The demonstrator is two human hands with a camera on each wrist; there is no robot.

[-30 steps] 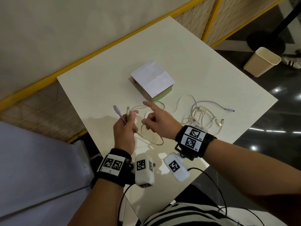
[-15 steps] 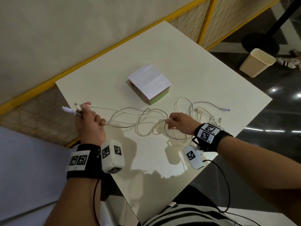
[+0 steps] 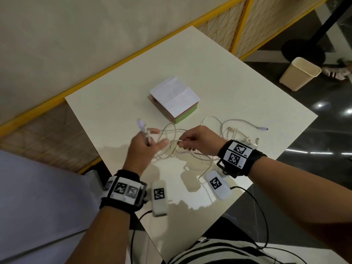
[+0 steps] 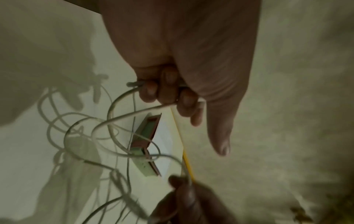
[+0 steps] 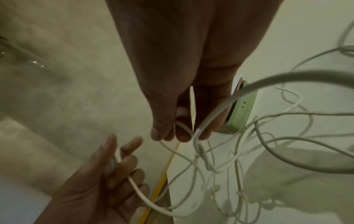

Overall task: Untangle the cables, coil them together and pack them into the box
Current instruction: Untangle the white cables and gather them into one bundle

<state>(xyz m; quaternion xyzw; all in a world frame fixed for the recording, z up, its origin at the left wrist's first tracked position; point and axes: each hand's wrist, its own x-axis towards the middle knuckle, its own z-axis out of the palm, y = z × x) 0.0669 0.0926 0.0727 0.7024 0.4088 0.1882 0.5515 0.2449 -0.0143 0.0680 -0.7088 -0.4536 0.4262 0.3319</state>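
Several white cables (image 3: 233, 130) lie tangled on the white table (image 3: 228, 77), right of a small green box (image 3: 174, 101) with a white paper lid. My left hand (image 3: 147, 143) grips cable ends, whose plugs (image 3: 141, 125) stick up past its fingers. In the left wrist view its fingers (image 4: 166, 91) curl round the cable and the thumb points out. My right hand (image 3: 182, 144) pinches a loop of the same cable (image 5: 184, 128) just right of the left hand. Slack loops (image 3: 167, 149) hang between both hands. The box (image 5: 241, 112) stands just beyond them.
A beige waste bin (image 3: 300, 73) stands on the dark floor at the far right. A yellow-framed mesh partition (image 3: 245, 21) runs behind the table. The table's near corner (image 3: 167, 258) points at my body, and more cable plugs (image 3: 263, 128) lie towards its right edge.
My left hand has come back from the table's far left edge towards the middle with the cable ends. The right hand rose slightly and the stretched cable now hangs in slack loops.
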